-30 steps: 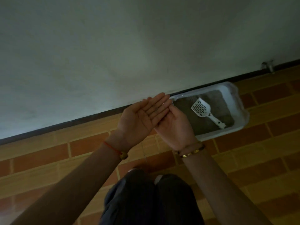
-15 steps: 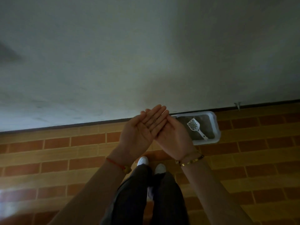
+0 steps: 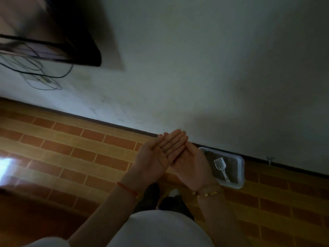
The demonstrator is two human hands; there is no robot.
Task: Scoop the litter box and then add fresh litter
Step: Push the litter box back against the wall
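Note:
A white litter box [image 3: 241,175] with grey litter sits on the brick-patterned floor against the wall, right of centre. A white slotted scoop [image 3: 220,166] lies in the litter, handle toward me. My left hand [image 3: 154,157] and my right hand [image 3: 190,166] are held out flat, palms up, fingers overlapping, in front of me and left of the box. Both hands hold nothing. My right hand hides the box's left end.
A pale wall [image 3: 195,68] with a dark skirting runs behind the box. A dark-framed object [image 3: 76,50] with hanging cables [image 3: 41,75] is at the upper left. A small tap [image 3: 269,160] sticks out of the wall right of the box. Bright glare lies on the floor at the left.
The view has pulled back and swung left, so the litter box looks smaller and farther right. My hands keep the same palms-up pose. The dark-framed object and cables have come into view.

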